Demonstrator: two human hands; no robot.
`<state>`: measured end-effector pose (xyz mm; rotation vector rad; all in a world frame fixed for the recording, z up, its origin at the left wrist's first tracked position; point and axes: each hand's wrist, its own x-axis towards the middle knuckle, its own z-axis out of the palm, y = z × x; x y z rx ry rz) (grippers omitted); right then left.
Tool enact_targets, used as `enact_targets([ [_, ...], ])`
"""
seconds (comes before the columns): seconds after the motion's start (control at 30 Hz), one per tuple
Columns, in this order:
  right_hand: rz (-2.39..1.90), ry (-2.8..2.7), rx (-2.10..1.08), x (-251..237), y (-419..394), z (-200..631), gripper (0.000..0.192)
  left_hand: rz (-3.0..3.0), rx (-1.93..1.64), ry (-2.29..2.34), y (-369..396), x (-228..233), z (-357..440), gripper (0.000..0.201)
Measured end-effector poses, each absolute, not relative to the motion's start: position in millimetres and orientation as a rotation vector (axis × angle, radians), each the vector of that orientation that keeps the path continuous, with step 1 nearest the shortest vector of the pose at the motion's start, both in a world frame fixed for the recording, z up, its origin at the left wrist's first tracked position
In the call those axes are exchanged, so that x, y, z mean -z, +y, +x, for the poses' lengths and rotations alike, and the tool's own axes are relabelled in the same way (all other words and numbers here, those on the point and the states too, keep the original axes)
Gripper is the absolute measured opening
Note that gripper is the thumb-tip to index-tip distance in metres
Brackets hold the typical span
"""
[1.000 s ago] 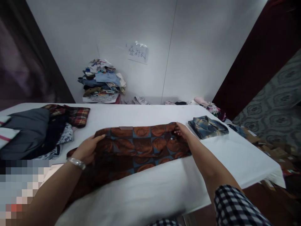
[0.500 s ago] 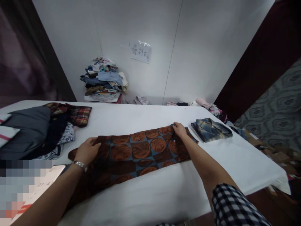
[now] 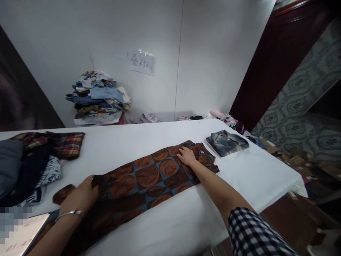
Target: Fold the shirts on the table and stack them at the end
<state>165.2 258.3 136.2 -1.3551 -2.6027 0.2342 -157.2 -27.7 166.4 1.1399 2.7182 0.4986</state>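
At the far left of the white table [image 3: 128, 145], a grey cloth [image 3: 9, 160] lies by a dark blue cloth [image 3: 34, 169]. Just beside them are a red plaid cloth [image 3: 68, 145] and a cloth with black and white print [image 3: 52, 170]. Low in the left corner is a pale, flat thing [image 3: 28, 233] with numbers on it, partly blurred out. Next comes the left hand [image 3: 82, 195], with a shiny bracelet [image 3: 69, 212] on its wrist. Its fingers are bent and hold the near left part of a brown shirt. A tall, messy pile of clothes [image 3: 98, 97] stands behind the table, by the wall. To the right of the pile, a white sign [image 3: 143, 63] with writing hangs on the wall. The brown shirt [image 3: 146, 176], with big orange-brown rounds and blue bits, lies long and slanted across the middle of the table. The right hand [image 3: 188, 156] rests palm down on its far right part, fingers spread and not pinching. A black and white checked sleeve [image 3: 255, 231] covers that arm higher up. Right of the brown shirt, near it but apart, sits a folded blue plaid shirt [image 3: 227, 142]. Past the table's right edge, brown boxes [image 3: 295, 161] are heaped low down.
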Motion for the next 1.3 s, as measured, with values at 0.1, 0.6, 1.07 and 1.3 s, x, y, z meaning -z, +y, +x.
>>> enact_targets([
  [0.1, -1.380, -2.613, -0.229, -133, 255, 167, 0.042, 1.153, -0.181, 2.795, -25, -164, -155, 0.027],
  [0.6, -0.602, -2.887, -0.275, -108, 171, 151, 0.056, 0.983, -0.129, 2.931, -43, -185, -169, 0.059],
  [1.07, -0.605, -2.856, -0.279, -102, 164, 156, 0.054, 0.937, 0.051, 2.628, -27, -179, -149, 0.045],
  [1.3, -0.569, -2.812, -0.368, -109, 160, 167, 0.046, 0.988, -0.009, 2.505, -28, -193, -155, 0.041],
])
